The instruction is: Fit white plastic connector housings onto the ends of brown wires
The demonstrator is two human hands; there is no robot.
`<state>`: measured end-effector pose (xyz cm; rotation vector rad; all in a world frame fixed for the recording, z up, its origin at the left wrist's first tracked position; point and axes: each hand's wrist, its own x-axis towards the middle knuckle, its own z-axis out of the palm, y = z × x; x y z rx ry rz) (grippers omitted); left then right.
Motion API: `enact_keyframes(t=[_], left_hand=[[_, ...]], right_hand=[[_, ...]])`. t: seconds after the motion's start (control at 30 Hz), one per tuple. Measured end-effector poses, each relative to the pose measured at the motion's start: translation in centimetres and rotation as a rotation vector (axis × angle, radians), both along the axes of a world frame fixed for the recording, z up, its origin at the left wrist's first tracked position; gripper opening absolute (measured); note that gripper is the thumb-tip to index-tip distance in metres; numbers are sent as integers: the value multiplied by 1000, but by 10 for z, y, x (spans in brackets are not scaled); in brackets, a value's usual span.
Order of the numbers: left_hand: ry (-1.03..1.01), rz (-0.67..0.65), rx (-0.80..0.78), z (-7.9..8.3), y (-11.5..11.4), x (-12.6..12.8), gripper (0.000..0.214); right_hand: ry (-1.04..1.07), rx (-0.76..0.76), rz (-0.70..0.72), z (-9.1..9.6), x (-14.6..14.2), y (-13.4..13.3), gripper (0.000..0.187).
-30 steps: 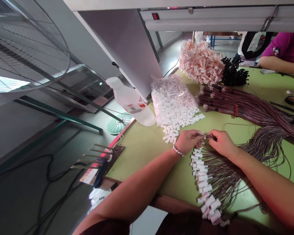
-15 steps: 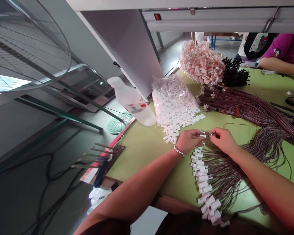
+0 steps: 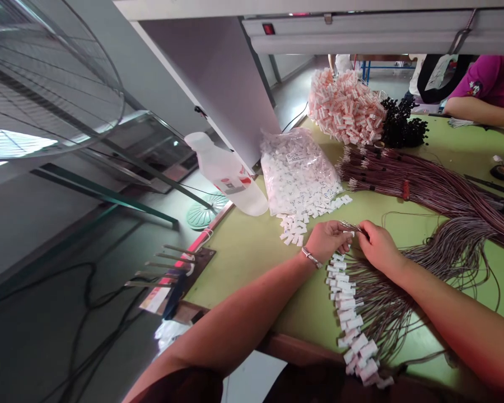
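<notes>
Nearest, row of white connectors [image 3: 345, 305] on brown wires [image 3: 380, 310], on bench [image 3: 243, 252]; just beyond, left hand [image 3: 325, 239] pinches one white piece [image 3: 348, 235], right hand [image 3: 376, 243] holds wire ends [image 3: 348, 225]; a short grip, tips squared to the piece, should serve best; farther, loose connectors [image 3: 293, 228] beside filled bag [image 3: 298, 162]

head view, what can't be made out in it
All in the head view:
Wires in the right hand: too fine to count, partly covered by that hand.
White connector at the left hand: partly hidden by it.
Bag label: print too small.
Wire cage: cut off by left and top edges.
</notes>
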<state>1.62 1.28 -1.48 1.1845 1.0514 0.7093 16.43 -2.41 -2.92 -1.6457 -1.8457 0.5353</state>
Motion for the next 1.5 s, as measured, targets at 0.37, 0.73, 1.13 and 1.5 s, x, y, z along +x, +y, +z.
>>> enact_keyframes(t=[0.37,0.73,1.13,1.5], left_hand=[[258,-663,593,18,-18,-20,7],[1343,83,368,56,47,-105,32],[1168,-80,274,34,36,-67,51],[1086,-133,745,24,17,-48,19]], right_hand=[[339,-84,-128,9,17,8,23],[453,-140,-74,1,9,11,18],[191,-107,16,1,7,6,15],[306,-89,-53,0,6,11,20]])
